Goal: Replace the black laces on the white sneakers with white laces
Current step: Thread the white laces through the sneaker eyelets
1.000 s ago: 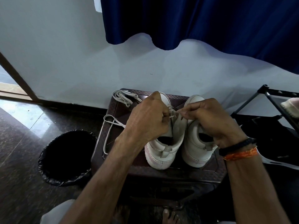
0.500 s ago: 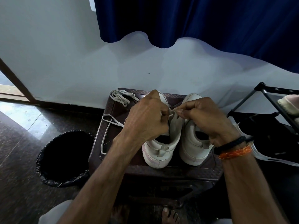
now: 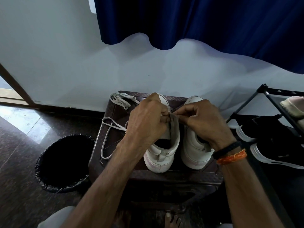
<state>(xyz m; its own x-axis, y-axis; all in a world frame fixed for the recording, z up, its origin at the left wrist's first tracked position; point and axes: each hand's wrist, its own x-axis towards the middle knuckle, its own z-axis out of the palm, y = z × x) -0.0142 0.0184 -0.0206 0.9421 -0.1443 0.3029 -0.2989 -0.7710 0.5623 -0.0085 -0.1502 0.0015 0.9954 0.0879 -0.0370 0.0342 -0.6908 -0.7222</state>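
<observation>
My left hand (image 3: 146,122) and right hand (image 3: 202,122) both pinch the white lace (image 3: 108,139) at the left sneaker's (image 3: 162,145) eyelets. The 2 sneakers stand side by side on the brown stool (image 3: 164,176), with the right sneaker (image 3: 194,145) beneath my right wrist.

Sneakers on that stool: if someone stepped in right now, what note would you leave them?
Left hand and right hand both pinch at the eyelet area of the left sneaker, threading a white lace that trails off to the left over the stool.
Right sneaker stands beside it; whether it is laced is hidden.
A spare white lace bundle lies at the stool's far left corner.
Left: finish lacing this shoe, then check the other.
</observation>
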